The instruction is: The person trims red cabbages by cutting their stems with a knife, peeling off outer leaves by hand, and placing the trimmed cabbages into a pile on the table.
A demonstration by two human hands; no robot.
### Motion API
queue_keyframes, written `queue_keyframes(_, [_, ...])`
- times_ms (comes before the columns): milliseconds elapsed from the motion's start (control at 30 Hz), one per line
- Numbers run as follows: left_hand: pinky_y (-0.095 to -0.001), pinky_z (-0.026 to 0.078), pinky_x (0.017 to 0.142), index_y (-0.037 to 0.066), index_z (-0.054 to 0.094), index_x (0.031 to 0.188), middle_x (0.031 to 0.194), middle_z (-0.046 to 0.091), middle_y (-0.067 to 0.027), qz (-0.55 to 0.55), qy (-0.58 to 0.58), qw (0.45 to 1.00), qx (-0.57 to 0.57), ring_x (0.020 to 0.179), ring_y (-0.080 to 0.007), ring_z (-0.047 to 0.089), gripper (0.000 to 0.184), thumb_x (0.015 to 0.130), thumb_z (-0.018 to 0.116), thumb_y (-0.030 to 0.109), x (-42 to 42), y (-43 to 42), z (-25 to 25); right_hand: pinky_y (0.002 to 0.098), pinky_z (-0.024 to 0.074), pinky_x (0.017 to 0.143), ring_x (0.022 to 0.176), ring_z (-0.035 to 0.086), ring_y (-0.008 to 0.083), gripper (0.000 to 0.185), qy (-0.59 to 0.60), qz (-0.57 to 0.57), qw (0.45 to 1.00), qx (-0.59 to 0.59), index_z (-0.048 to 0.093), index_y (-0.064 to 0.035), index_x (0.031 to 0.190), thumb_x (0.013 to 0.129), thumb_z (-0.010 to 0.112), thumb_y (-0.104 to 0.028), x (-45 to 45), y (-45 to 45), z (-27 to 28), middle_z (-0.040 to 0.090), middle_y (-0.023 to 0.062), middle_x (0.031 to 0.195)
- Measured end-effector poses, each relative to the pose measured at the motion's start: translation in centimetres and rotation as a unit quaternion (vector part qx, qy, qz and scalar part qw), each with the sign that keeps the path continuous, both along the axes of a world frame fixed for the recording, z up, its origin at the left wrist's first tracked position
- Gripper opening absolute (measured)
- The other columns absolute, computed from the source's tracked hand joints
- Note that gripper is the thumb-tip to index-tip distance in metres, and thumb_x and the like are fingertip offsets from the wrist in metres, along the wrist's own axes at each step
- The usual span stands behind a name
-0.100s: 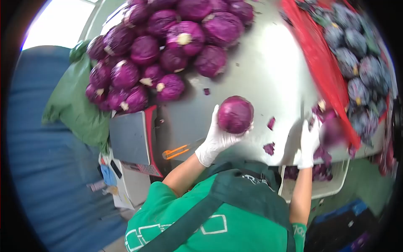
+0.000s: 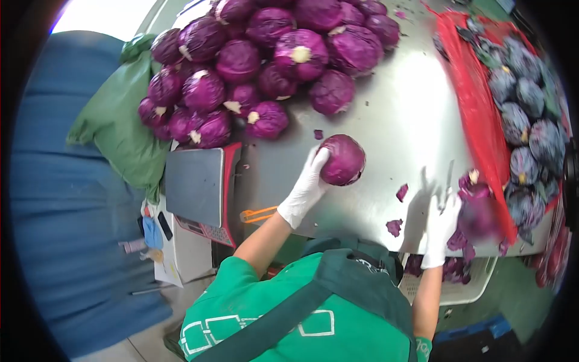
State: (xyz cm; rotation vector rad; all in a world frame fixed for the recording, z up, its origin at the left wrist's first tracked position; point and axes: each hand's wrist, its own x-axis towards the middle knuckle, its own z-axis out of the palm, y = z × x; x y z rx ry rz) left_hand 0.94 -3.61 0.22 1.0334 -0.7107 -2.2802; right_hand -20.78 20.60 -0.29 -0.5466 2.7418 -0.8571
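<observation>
My left hand (image 2: 311,184), in a white glove, holds a trimmed purple cabbage (image 2: 344,160) above the metal table (image 2: 398,133). In my right hand (image 2: 443,226), also gloved, is a knife (image 2: 450,175) with its thin blade pointing away from me. Beside that hand, purple cabbage leaves and a blurred purple cabbage (image 2: 479,218) lie against the red bag (image 2: 473,108). Small leaf scraps (image 2: 394,227) rest on the table between my hands.
A large pile of purple cabbages (image 2: 238,60) stands at the back left. Near it are a scale (image 2: 196,184), an orange cutter (image 2: 259,214) and a green bag (image 2: 120,120). Untrimmed cabbages (image 2: 531,145) fill the red bag. A white crate (image 2: 476,283) holds leaves below the table edge.
The view has shifted, so the pile and table appear farther right. My left hand has turned around the cabbage, and the knife blade in my right hand now shows more clearly.
</observation>
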Motion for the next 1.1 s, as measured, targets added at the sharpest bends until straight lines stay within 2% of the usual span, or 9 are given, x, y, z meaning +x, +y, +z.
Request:
queue_keyframes(67, [-0.0412,0.046,0.105,0.01,0.045,0.139,0.137,0.049,-0.0133,-0.058,-0.223,0.92,-0.316,0.124,-0.0254,0.053,0.067,0.085,0.08,0.03,1.7,-2.0,1.5,0.0412,0.0527,0.091,0.113,0.06,0.0341,0.051,0.026,0.154,0.988,-0.011,0.056,-0.0073,0.135,0.091,0.068,-0.03,4.7,-0.9,-0.3,0.053,0.0185,0.136])
queue_keyframes(133, [-0.0417,0.047,0.103,0.011,0.046,0.138,0.133,0.047,-0.0182,-0.043,-0.366,0.747,-0.553,0.12,-0.032,0.053,0.082,0.071,0.089,0.027,2.4,-3.3,1.3,0.0404,0.0548,0.088,0.113,0.06,0.0343,0.054,0.033,0.228,0.973,0.013,0.058,-0.0121,0.135,0.086,0.072,-0.032,8.5,-2.2,-0.2,0.051,0.0169,0.14])
queue_keyframes(233, [-0.0492,0.042,0.106,0.014,0.046,0.14,0.137,0.04,-0.0249,-0.018,-0.427,0.569,-0.702,0.124,-0.0435,0.046,0.087,0.067,0.09,0.026,2.7,-6.0,0.7,0.0435,0.057,0.083,0.119,0.056,0.0347,0.057,0.083,0.289,0.951,0.071,0.059,-0.0176,0.135,0.081,0.075,-0.031,9.9,-2.8,-2.8,0.046,0.0141,0.145])
queue_keyframes(333, [-0.0537,0.035,0.108,0.016,0.047,0.142,0.141,0.037,-0.0258,-0.003,-0.456,0.495,-0.74,0.13,-0.0443,0.038,0.091,0.064,0.091,0.029,2.7,-8.1,0.0,0.0428,0.0572,0.082,0.118,0.055,0.0346,0.055,0.122,0.267,0.951,0.1,0.059,-0.0182,0.135,0.083,0.073,-0.026,8.8,-2.4,-3.7,0.047,0.0142,0.144])
queue_keyframes(600, [-0.0543,0.033,0.106,0.016,0.049,0.137,0.14,0.04,-0.0221,0.033,-0.499,0.442,-0.745,0.129,-0.0432,0.038,0.084,0.066,0.089,0.034,1.6,-6.4,-1.5,0.0446,0.0577,0.078,0.114,0.056,0.0344,0.055,0.213,0.147,0.959,0.114,0.055,-0.0201,0.139,0.086,0.068,-0.02,3.1,1.5,-5.4,0.049,0.0131,0.14])
queue_keyframes(933, [-0.0531,0.043,0.101,0.012,0.051,0.139,0.139,0.046,-0.0218,0.005,-0.491,0.374,-0.787,0.127,-0.0406,0.046,0.076,0.078,0.08,0.047,2.5,-5.5,-1.3,0.0458,0.0582,0.07,0.106,0.057,0.0345,0.054,0.126,-0.221,0.952,0.172,0.047,-0.0153,0.143,0.093,0.059,-0.03,-1.9,9.1,-4.7,0.051,0.0143,0.122])
queue_keyframes(967, [-0.0495,0.047,0.098,0.011,0.053,0.136,0.131,0.054,-0.0198,0.05,-0.449,0.319,-0.833,0.12,-0.0381,0.053,0.074,0.08,0.077,0.053,2.5,-5.1,-1.0,0.0472,0.0576,0.071,0.105,0.058,0.0351,0.051,0.122,-0.265,0.941,0.171,0.048,-0.0155,0.142,0.095,0.056,-0.032,-2.1,10.3,-4.9,0.051,0.0154,0.121])
queue_keyframes(1067, [-0.0493,0.047,0.098,0.009,0.061,0.124,0.122,0.059,-0.0162,0.094,-0.28,0.316,-0.902,0.113,-0.0368,0.057,0.057,0.082,0.076,0.043,2.0,-1.0,0.7,0.0532,0.0545,0.076,0.099,0.062,0.0402,0.044,0.036,-0.456,0.885,0.089,0.051,-0.0145,0.136,0.1,0.048,-0.039,-2.6,15.8,-4.4,0.053,0.0196,0.117])
queue_keyframes(1100, [-0.0439,0.022,0.121,0.018,0.064,0.134,0.145,0.053,-0.0098,0.082,-0.383,0.273,-0.879,0.132,-0.0306,0.051,0.082,0.086,0.044,0.082,4.0,-1.3,-4.2,0.0543,0.0532,0.078,0.098,0.062,0.0422,0.044,0.018,-0.504,0.861,0.06,0.052,-0.0139,0.134,0.1,0.047,-0.041,-2.6,17.7,-4.9,0.053,0.0212,0.116])
